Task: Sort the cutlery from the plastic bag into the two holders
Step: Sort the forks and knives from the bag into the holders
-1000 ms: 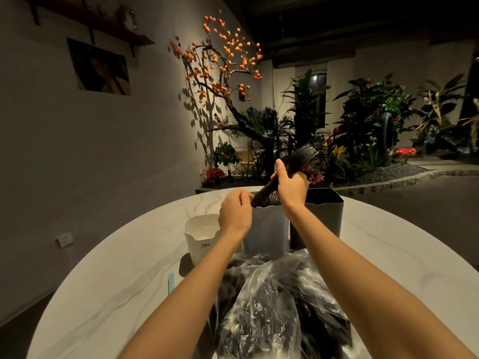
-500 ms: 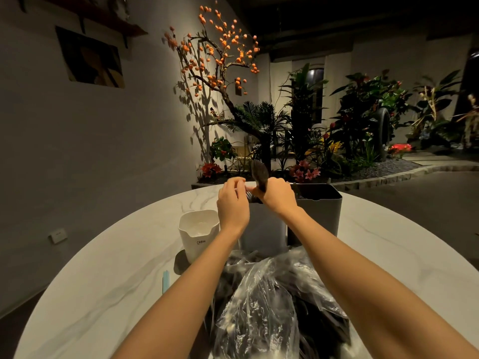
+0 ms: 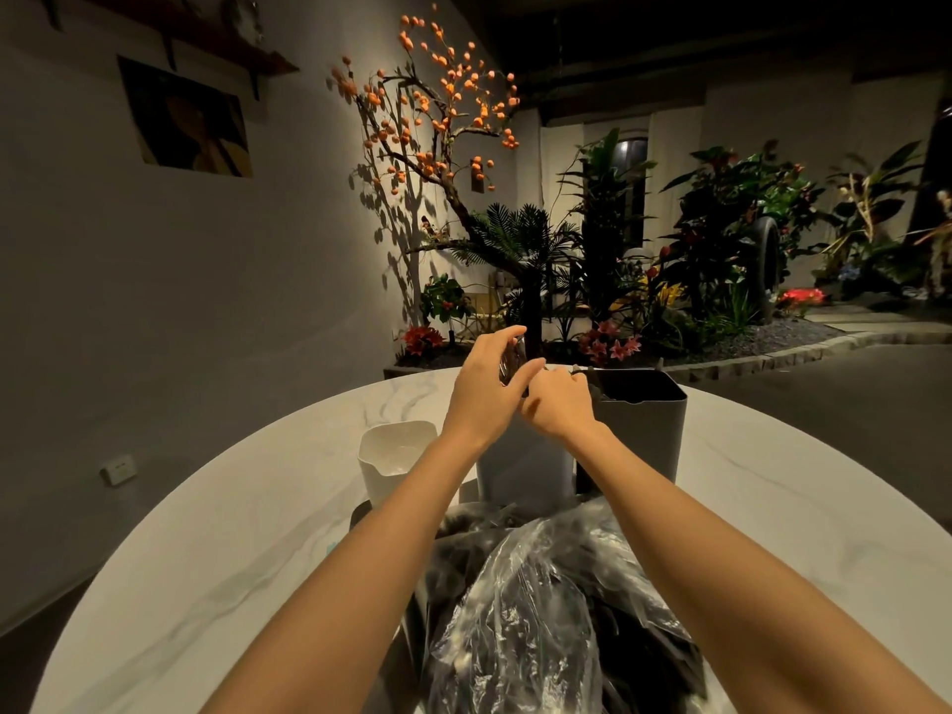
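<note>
Head view: round white marble table (image 3: 216,548) in dim room w/ planted bed behind; light grey holder (image 3: 520,471) mid-table, dark holder (image 3: 644,430) right of it, white cup (image 3: 394,456) left, plastic bag (image 3: 536,610) of dark cutlery nearer, left hand (image 3: 484,391) pinching dark cutlery (image 3: 511,364) above it, right hand (image 3: 559,404) curled beside, grip can't tell.

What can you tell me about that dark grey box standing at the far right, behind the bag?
The dark grey holder is a tall, squarish bin with rounded corners, of what looks like matte plastic. It stands upright on the white marbled table, open at the top, its inside too dark to read. A lighter grey holder stands close at its left. The right hand hovers at its near left rim; actual contact is unclear. The plastic bag lies in front.
</note>
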Demonstrator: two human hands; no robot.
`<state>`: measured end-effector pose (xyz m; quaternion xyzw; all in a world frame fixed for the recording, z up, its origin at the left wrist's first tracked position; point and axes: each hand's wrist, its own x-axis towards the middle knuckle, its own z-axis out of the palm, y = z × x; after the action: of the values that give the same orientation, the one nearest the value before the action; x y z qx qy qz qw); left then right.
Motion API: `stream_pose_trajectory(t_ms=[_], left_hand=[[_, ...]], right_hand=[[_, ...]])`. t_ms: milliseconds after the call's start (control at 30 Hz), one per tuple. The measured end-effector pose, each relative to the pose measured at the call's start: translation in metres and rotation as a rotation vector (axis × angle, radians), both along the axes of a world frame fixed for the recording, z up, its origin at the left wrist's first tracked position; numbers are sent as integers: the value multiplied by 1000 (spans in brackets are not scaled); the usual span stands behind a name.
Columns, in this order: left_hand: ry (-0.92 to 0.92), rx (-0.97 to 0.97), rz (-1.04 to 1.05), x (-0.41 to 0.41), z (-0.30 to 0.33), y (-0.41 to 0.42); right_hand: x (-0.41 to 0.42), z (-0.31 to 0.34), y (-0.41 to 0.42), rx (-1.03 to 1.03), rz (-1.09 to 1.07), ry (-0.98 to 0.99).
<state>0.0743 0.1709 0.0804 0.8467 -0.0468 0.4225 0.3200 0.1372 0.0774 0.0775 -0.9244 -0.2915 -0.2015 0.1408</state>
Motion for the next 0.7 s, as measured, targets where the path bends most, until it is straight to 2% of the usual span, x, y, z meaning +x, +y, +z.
stream_pose_trajectory(t_ms=[200, 333, 400, 467, 500, 600, 700], left_hand=[[17, 44, 47, 1, 6, 9], [59, 12, 85, 2, -3, 12], [73, 117, 152, 2, -8, 15], [116, 308, 238, 3, -13, 14], [149, 346, 247, 2, -14, 13], [235, 318, 235, 1, -17, 13], [184, 214, 242, -3, -20, 15]], right_hand=[[-1, -10, -1, 26, 35, -77], [0, -17, -3, 221, 113, -110], [1, -18, -4, 345, 187, -64], [1, -19, -7, 375, 254, -33], [1, -20, -9, 364, 277, -30], [2, -21, -16, 342, 337, -19], [3, -25, -20, 294, 369, -81]])
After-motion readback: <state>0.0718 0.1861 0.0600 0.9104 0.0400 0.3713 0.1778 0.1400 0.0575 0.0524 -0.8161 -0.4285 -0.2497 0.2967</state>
